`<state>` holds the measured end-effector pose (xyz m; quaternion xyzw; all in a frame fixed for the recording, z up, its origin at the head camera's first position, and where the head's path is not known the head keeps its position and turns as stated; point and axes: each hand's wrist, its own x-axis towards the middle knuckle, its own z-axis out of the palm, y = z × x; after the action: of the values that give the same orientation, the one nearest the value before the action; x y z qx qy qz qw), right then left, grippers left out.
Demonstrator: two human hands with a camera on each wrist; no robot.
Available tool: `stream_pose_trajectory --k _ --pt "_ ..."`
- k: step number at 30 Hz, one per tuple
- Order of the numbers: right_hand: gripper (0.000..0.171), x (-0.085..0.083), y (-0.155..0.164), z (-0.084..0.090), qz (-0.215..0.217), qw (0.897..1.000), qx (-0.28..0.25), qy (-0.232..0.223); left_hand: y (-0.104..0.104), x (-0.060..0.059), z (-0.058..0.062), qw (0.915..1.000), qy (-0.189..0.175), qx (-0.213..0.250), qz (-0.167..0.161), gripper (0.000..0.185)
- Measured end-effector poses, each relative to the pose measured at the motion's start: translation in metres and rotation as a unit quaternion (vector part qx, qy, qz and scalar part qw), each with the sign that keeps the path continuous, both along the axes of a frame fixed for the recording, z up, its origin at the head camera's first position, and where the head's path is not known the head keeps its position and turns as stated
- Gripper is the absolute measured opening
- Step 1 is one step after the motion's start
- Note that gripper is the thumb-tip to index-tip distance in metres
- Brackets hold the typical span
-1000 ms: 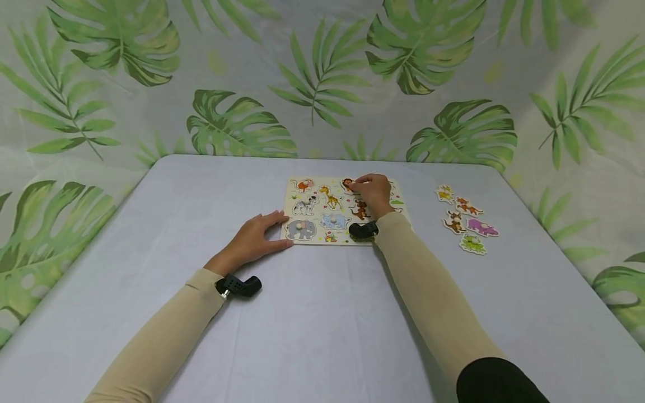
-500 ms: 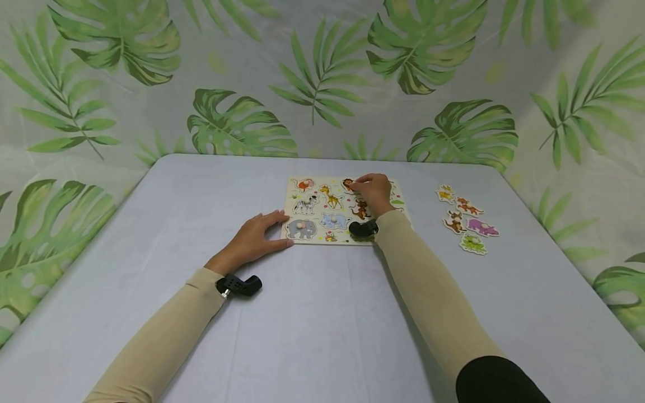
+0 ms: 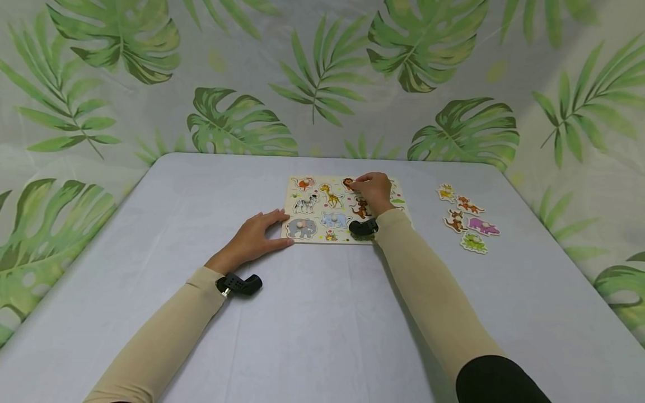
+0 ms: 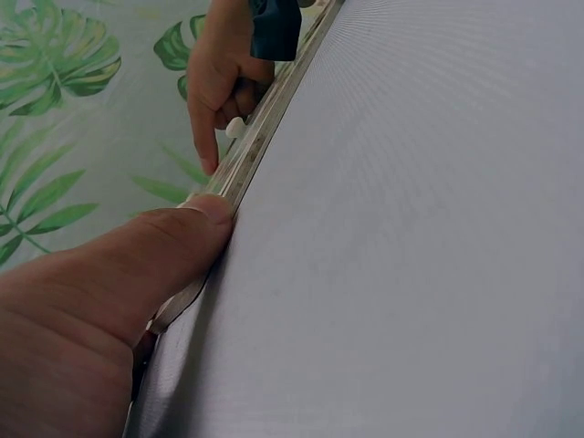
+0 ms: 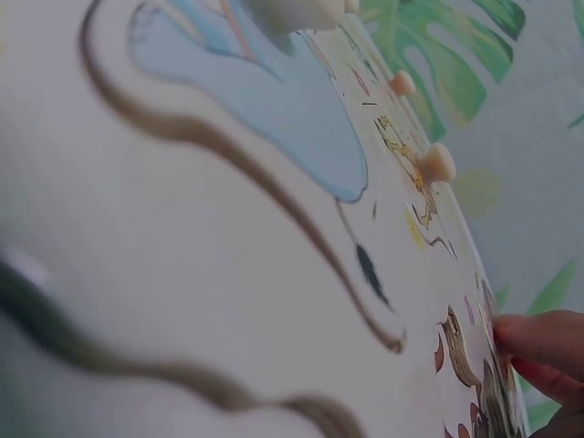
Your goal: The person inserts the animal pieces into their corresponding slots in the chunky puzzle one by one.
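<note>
The right hand's [image 3: 375,192] bent fingertips touch a brown-maned lion piece [image 3: 346,182] at the far side of a thin, pale wooden animal puzzle board [image 3: 318,215], hiding whether they pinch or merely press, while that hand and its beige sleeve [image 3: 428,280] cover much of the board's right part. Rounded pale knobs [image 5: 440,162] rise from its smooth printed face, and the left hand [image 3: 250,239], fingers loosely extended, touches the near left corner. Rightward, well apart across smooth white cloth [image 3: 312,319], five white-edged animal pieces [image 3: 456,221] lie clustered.
</note>
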<state>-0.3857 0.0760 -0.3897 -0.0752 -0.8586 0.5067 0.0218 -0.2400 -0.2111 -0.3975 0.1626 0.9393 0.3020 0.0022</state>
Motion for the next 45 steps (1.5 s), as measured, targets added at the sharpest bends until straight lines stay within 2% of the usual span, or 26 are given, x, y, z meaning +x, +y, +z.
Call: stream_pose_trajectory --k 23,33,45 --pt "0.019 -0.0010 0.0001 -0.0006 -0.007 1.000 0.016 -0.003 0.0008 -0.0007 0.0010 1.0000 -0.003 -0.003 -0.001 0.068" --pt "0.020 -0.0015 0.0011 -0.0016 0.009 1.000 -0.008 0.006 0.0001 -0.0013 0.0007 1.0000 -0.006 -0.005 0.001 0.067" --pt "0.023 0.0000 0.0026 -0.0019 0.016 1.000 -0.012 0.005 0.0007 -0.0017 0.0000 0.9999 -0.011 -0.011 0.006 0.067"
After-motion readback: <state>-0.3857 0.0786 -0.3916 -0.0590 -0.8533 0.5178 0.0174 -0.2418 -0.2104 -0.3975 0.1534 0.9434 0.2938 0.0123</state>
